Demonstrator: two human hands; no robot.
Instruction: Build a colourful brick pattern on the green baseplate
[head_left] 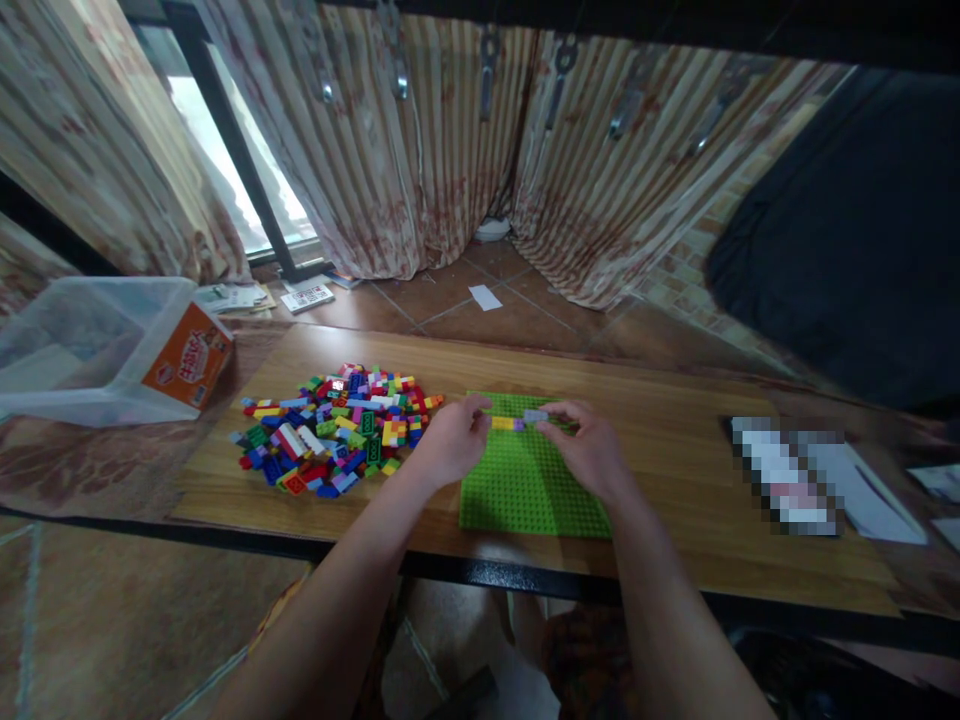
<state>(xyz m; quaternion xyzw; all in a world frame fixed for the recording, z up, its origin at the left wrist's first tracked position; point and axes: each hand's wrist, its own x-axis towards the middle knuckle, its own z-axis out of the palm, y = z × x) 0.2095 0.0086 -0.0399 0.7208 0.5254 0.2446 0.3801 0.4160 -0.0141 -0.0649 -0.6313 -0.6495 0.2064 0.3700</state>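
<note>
Green plastic, a studded board (517,490) lies right of centre in the head view, flat on a wooden surface (675,480). Across its upper part, a yellow brick (502,424), a purple brick (518,425) and a grey-blue brick (534,416) form a short line from left to right. The person's right hand (589,445) pinches the grey-blue brick between thumb and fingers. The left hand (454,440) has its fingers curled at the yellow end; whether they grip anything cannot be told. Nor is it clear whether the bricks are pressed onto the studs or held just above. Building looks barely begun: this line is all that shows on the board, its other visible studs are bare, and a heap of loose bricks (326,428) in many colours lies left of centre, unassembled for the most part. At the left edge sits a clear plastic box (97,350) with an orange label (191,355). A pixelated patch (784,480) covers something at right.
</note>
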